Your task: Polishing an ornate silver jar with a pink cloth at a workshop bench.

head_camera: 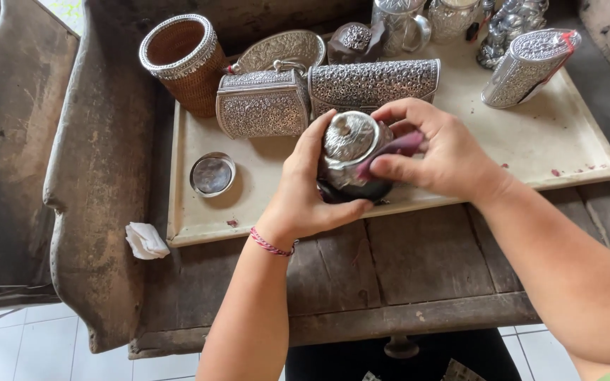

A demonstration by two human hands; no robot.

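Left hand [303, 189] clamped round a silver pot [351, 152]; right hand [438, 152] pinching a purple cloth [397, 149] against it, above the tray [199, 226].

Round lid [212, 175] on tray [531, 141], left of hands-held pot [351, 141], basket [181, 60] behind.

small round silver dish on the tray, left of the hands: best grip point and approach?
Take the round silver dish by its raised rim, pinched across opposite edges from straight above. It lies flat and shallow on the cream tray, so there is probably no side wall to wrap. The space around it is bare; the silver purse stands well behind it. Both hands are occupied.
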